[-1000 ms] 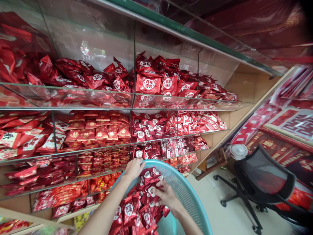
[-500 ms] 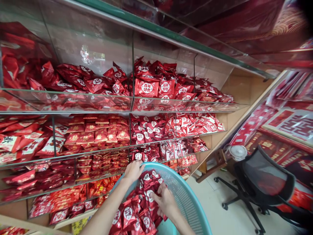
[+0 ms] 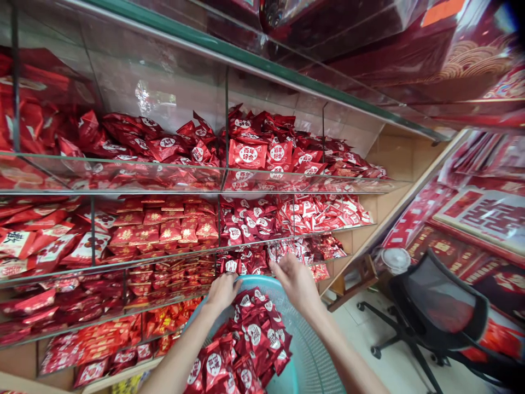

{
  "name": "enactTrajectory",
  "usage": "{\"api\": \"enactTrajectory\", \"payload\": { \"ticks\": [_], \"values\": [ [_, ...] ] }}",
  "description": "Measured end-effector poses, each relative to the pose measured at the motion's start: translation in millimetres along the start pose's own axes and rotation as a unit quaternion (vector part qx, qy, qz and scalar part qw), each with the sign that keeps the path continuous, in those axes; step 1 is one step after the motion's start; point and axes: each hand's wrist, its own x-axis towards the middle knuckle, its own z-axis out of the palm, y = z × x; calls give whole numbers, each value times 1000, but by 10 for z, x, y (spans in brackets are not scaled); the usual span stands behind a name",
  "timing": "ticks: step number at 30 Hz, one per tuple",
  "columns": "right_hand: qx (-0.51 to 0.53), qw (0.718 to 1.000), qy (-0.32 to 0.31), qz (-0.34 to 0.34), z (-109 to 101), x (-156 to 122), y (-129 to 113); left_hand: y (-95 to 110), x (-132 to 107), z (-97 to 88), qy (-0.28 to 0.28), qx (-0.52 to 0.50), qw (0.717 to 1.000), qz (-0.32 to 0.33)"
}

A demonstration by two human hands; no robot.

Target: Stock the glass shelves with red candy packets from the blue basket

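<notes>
A turquoise plastic basket (image 3: 311, 334) with mesh sides stands below me, heaped with dark red candy packets (image 3: 254, 334) that have white labels. My left hand (image 3: 222, 290) is closed over the far left part of its rim. Above the far right part of the rim is my right hand (image 3: 297, 282), slightly smeared, its thumb and fingers a little apart. Nothing shows between those fingers; whether they touch the rim is unclear. Just beyond both hands, similar dark red packets (image 3: 246, 262) lie in a low shelf compartment.
Glass-fronted shelves (image 3: 151, 192) with dividers hold rows of red packets. Overhead runs a thick green glass edge (image 3: 246, 60). To the right stand a black office chair (image 3: 438, 306), a small wooden stool (image 3: 353, 279) with a white-lidded tub (image 3: 396, 260), and red printed goods (image 3: 484, 213).
My right hand has left the packets inside the basket and moved up and away to the far right rim. My left hand stays on the rim. The view has shifted slightly.
</notes>
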Motion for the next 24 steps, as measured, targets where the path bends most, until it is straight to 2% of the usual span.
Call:
{"api": "enactTrajectory", "payload": {
  "ticks": [2,4,7,10,13,16,20,24],
  "values": [
    [37,998,39,-44,-101,306,-175,-12,7,15,-2,7,1000,-3],
    [29,997,45,-63,-98,612,-297,-28,15,35,4,15,1000,5],
    [-16,999,-1,-45,50,1005,-380,-55,28,71,25,18,999,25],
    [-51,997,-56,-2,233,1258,-387,-72,37,100,34,18,999,28],
    [-50,996,-68,30,345,1375,-366,-73,38,106,31,19,999,26],
    [-19,996,-63,59,371,1404,-347,-68,39,101,25,15,999,25],
    [68,989,-75,106,304,1379,-354,-73,50,109,27,15,999,22],
    [149,974,-137,107,137,1329,-416,-75,53,116,25,10,999,26]
  ]
}}
